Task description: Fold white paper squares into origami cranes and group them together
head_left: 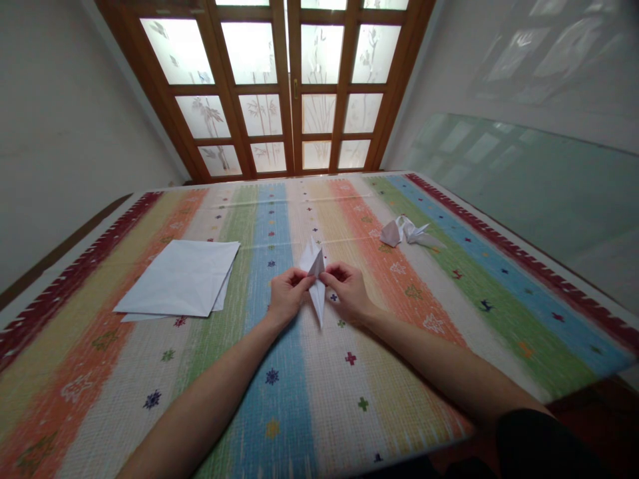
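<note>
A narrow, pointed piece of folded white paper is held upright over the middle of the table, its sharp tips pointing away from me and toward me. My left hand pinches its left side between thumb and fingers. On the opposite side my right hand grips the paper the same way, thumb and index finger closed at its middle. The fingertips of both hands nearly meet at the fold. Part of the paper behind the fingers is hidden.
A stack of white paper sheets lies to the left. At the back right sit folded white paper figures, apparently cranes. A striped, patterned cloth covers the table. Beyond its far edge stand wooden doors with frosted panes; walls flank both sides.
</note>
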Demonstrator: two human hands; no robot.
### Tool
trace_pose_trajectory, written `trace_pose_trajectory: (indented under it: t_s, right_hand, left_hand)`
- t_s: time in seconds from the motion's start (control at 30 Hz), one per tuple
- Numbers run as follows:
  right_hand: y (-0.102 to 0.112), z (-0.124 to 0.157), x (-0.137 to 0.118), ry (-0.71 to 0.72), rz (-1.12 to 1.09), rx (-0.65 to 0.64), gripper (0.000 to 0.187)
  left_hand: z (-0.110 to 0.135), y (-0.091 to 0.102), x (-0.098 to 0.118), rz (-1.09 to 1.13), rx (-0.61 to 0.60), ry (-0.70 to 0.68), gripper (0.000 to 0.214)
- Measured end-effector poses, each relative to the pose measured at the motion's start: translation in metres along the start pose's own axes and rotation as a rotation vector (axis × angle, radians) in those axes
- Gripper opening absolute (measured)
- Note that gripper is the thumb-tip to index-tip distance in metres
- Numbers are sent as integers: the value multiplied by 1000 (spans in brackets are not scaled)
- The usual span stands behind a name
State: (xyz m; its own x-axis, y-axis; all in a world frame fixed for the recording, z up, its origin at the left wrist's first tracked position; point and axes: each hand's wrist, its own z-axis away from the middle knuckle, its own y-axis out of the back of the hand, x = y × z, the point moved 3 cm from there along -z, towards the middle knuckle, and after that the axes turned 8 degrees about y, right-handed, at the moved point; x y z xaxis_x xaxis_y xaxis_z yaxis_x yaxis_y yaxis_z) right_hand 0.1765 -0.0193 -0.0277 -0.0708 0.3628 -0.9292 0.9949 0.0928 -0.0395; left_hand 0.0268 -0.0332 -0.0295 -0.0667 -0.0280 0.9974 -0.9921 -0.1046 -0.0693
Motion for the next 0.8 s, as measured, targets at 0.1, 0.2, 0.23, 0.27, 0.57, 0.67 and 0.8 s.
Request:
trace_pose_trajectory:
  t_s: [0.1,0.2,0.23,0.27,0.57,0.67,0.8]
  right_hand:
    - [0,0,-1,-5,7,-2,23]
    - [0,1,-1,-9,7,-2,24]
    - [-1,1,-1,-9,6,-1,24]
    - [-1,1,-1,-8,1,1,24]
    - [-2,3,1,-48,-14,18,29]
    - [-2,4,1,-58,-25,36,29]
    - [-3,5,2,-61,-32,55,27]
  left_hand:
    - [1,-1,-1,28,19,-26,17]
    - [1,-1,-1,31,69,-38,19]
    - [1,0,-1,29,85,-38,21]
    - [0,0,-1,25,98,-40,22]
    - [1,-3,1,38,79,-21,31]
    - [1,-3,-2,72,87,23,33]
    - [1,-4,-5,124,112,72,33]
